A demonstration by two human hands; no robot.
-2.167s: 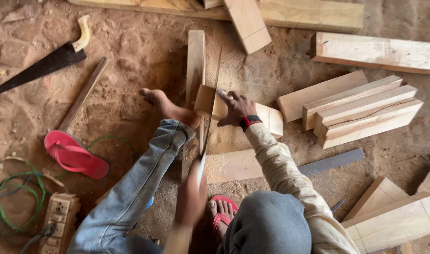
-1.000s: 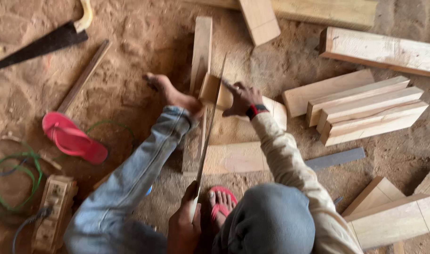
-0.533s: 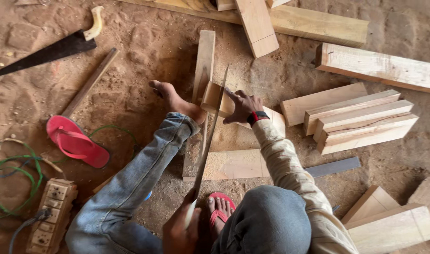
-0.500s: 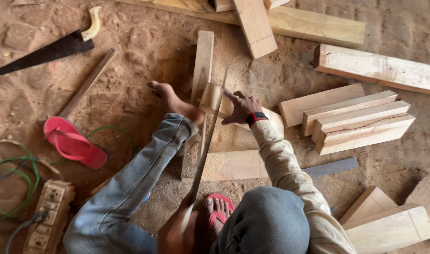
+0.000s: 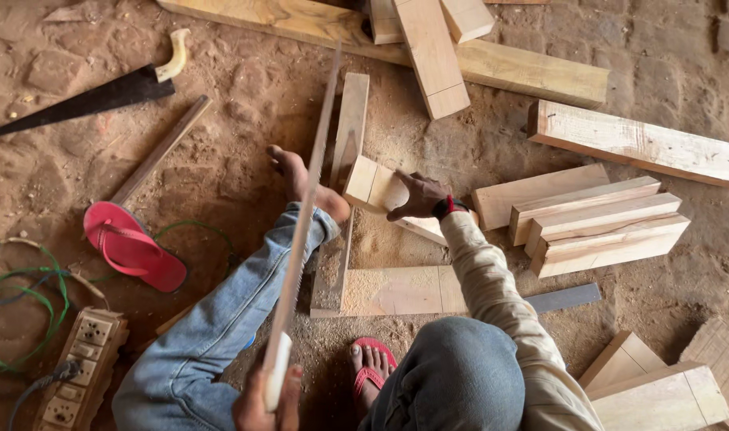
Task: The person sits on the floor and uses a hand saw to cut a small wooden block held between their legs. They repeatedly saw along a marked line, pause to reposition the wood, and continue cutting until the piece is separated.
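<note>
Saw (image 5: 304, 215) now pulled back — left hand (image 5: 264, 403) clamped on its handle, right hand (image 5: 418, 197) spread flat on wood block (image 5: 372, 185).

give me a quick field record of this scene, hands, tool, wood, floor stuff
left hand: grips the pale handle of a hand saw, blade running up the frame
right hand: pressed on a wooden block
bare foot: braced beside the block on a long plank
stacked boards: right of the block
second saw: lying on the dirt, upper left
red sandal: left, near a power strip
</note>
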